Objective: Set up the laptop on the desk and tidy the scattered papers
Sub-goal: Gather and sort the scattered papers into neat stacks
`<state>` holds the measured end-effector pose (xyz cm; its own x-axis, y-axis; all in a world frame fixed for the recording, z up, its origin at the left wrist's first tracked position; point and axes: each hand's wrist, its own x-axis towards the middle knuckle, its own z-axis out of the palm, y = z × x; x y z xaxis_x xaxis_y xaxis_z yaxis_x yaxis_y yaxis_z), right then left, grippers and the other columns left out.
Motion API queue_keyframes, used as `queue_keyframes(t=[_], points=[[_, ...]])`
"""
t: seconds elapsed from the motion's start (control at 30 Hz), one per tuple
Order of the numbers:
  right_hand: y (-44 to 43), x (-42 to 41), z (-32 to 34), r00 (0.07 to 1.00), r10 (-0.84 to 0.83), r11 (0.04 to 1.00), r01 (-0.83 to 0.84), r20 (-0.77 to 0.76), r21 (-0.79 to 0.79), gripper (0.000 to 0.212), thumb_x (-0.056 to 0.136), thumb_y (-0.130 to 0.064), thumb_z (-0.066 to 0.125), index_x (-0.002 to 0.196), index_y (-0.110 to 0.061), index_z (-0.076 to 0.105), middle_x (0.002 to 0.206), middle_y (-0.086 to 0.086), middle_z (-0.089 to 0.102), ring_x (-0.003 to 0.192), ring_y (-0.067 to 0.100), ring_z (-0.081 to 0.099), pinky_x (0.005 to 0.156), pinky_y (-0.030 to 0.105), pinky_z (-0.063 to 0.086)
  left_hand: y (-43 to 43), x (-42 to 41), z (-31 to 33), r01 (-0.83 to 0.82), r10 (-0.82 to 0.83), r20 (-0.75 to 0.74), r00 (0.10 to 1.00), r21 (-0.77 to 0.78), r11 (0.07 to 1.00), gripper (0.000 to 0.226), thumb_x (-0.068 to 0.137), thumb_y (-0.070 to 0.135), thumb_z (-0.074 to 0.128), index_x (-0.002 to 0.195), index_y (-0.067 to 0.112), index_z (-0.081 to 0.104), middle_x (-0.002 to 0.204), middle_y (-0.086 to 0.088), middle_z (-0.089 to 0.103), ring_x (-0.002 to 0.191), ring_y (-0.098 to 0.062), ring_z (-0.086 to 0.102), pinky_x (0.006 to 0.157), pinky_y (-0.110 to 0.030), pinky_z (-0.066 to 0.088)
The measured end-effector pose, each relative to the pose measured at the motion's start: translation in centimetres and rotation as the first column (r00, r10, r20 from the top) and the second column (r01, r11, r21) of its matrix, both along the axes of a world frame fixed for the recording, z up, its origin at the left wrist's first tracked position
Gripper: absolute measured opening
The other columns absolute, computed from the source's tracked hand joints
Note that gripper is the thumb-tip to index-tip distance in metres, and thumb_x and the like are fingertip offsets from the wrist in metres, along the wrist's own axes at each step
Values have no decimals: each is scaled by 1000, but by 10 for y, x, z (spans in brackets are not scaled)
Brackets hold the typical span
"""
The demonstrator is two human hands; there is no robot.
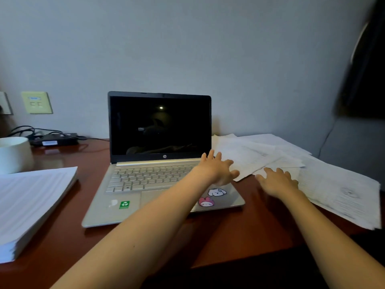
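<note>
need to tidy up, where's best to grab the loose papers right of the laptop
The papers lie flat and fanned on the desk. Probably best: pinch their free near edge beside the laptop, coming from the front-left.

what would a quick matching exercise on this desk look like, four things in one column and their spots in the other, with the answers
1 laptop
2 scattered papers
3 neat paper stack
4 white cup

A far left edge, behind the stack
B middle of the desk, lid open
C spread loose, right of the laptop
D front left

Pairs: 1-B, 2-C, 3-D, 4-A
</note>
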<state>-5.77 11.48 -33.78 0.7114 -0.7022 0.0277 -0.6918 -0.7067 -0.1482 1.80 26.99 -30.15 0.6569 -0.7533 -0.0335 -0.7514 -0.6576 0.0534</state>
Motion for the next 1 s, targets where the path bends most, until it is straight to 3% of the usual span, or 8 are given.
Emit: queue_keyframes(t=[0.23,0.43,0.57,0.73,0.9,1.0], points=[[-32,-16,-19,997,-71,997,71,-7,38,53,99,-48,22,145,-23,28,149,13,29,137,33,26,109,51,23,-50,-12,-23,63,-62,-10,998,128,990,57,99,50,22,146,22,34,158,-13,-8,144,-30,-18,115,-47,-9],[-45,-19,-33,999,-38,996,40,20,-82,46,99,-46,20,132,-23,43,134,6,49,124,27,43,105,52,28,-81,-9,-41,-56,48,49,998,178,982,58,101,44,21,149,11,25,157,-18,-5,145,-34,-12,115,-50,-5],[-52,-18,-36,985,-22,987,50,171,-156,39,99,-33,25,101,-15,59,108,8,64,99,26,57,92,39,42,-100,-10,-50,-219,222,-16,975,109,970,59,102,37,16,148,1,19,154,-21,13,142,-35,14,116,-48,7],[-54,-9,-35,964,-54,979,102,261,-175,24,96,-23,35,90,-13,55,101,9,66,95,26,58,89,37,42,-118,-11,-60,-256,240,-121,963,-134,957,44,100,20,25,140,2,31,140,-14,34,129,-28,34,106,-36,28],[-67,9,-21,751,-244,960,99,614,260,31,94,-11,45,122,-7,58,126,12,58,115,28,54,91,32,43,-113,-8,-54,-217,179,-162,970,-260,941,45,98,16,35,139,-1,30,143,-16,29,128,-29,36,102,-35,35],[-80,31,-4,610,-485,840,126,627,528,31,97,-9,41,122,0,57,113,15,61,111,30,54,89,31,43,-111,-6,-54,-199,147,-188,971,-296,934,42,97,15,36,136,1,33,136,-14,36,125,-28,38,100,-35,37]])
